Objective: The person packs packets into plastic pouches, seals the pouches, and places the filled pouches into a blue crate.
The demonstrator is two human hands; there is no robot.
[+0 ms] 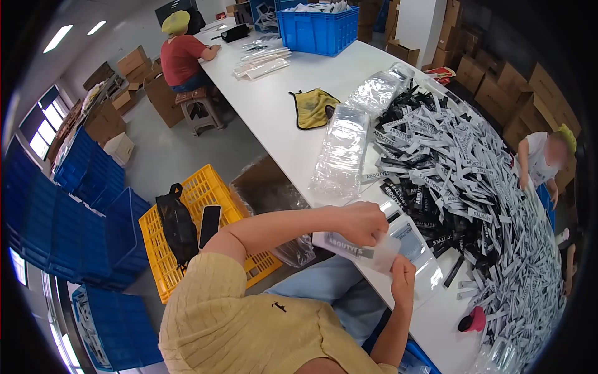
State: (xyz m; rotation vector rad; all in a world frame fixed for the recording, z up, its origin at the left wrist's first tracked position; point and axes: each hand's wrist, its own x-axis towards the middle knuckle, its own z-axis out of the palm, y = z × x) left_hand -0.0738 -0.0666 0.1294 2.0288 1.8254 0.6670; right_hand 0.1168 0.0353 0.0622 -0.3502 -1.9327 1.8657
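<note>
Both hands are over the table's near edge, with a clear plastic bag (385, 250) stretched between them. A packet marked "ABOUTYES" (349, 247) shows through its left part. My left hand (363, 223) is closed at the bag's upper edge, fingers curled down. Thumb and fingers of my right hand (403, 274) pinch the bag's right end. Just beyond, more clear bags (408, 234) lie flat on the white table (261, 112). A large heap of white packets (461, 168) lies to the right, with black packets (423, 202) along its near side.
Stacked clear bags (339, 149) and a yellow cloth (313, 107) lie farther up the table. A blue crate (319, 30) stands beyond. A pink-black object (473, 319) sits near right. A yellow crate (152, 262) stands left. One person (184, 59) sits far left; another (541, 156) is across the heap.
</note>
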